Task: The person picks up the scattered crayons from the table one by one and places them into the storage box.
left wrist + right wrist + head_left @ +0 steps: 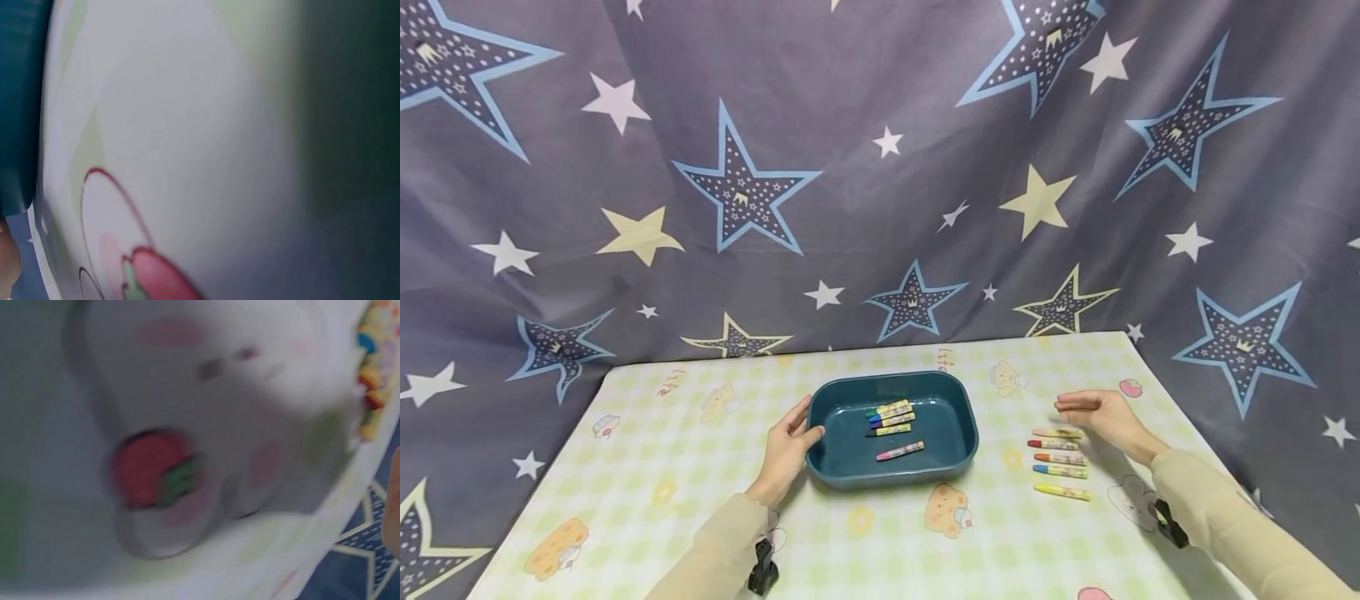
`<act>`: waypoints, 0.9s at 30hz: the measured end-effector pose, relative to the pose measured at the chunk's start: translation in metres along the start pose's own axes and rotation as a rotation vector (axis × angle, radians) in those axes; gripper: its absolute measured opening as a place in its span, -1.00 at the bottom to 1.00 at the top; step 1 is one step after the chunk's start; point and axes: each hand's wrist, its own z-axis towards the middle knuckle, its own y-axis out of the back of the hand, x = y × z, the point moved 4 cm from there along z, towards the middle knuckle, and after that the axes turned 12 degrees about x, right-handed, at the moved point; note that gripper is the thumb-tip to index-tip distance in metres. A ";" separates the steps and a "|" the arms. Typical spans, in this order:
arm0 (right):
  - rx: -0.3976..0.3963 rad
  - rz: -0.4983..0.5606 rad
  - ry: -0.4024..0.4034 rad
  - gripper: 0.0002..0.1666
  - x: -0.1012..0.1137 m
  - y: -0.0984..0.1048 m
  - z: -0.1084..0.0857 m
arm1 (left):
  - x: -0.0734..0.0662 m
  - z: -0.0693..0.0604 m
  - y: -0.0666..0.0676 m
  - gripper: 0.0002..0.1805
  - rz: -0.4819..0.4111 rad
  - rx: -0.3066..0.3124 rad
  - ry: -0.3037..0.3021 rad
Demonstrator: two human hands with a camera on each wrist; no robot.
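Observation:
A dark teal rectangular tray (891,482) lies on the table, and my left hand (782,454) holds its left end, thumb at the rim and fingers along the outer wall. Inside are several crayons: a close group including a purple crayon (892,421) and a black-tipped crayon (891,431), with a pink crayon (900,452) apart in front. To the right my right hand (1108,421) hovers with fingers extended, holding nothing. Beneath and beside it a column of crayons includes a red crayon (1053,445), an orange crayon (1060,459), a blue crayon (1060,472) and a yellow crayon (1062,492).
A pale green checked cloth (700,467) with cartoon prints covers the table. Behind it hangs a grey curtain (850,208) patterned with stars. Both wrist views mostly show blurred cloth, with the tray wall (19,112) and crayon ends (375,394) at their edges.

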 end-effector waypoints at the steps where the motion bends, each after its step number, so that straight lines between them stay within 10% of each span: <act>1: -0.002 -0.001 -0.008 -0.49 -0.005 0.000 -0.001 | 0.000 0.000 0.001 -0.33 0.006 -0.002 -0.002; 9: 0.082 0.023 -0.031 -0.42 -0.031 -0.015 -0.003 | 0.000 -0.005 0.003 -0.34 -0.001 0.000 -0.001; 27: 0.031 -0.163 0.040 -0.70 -0.017 -0.011 0.013 | -0.004 0.001 0.002 -0.33 -0.022 -0.019 0.014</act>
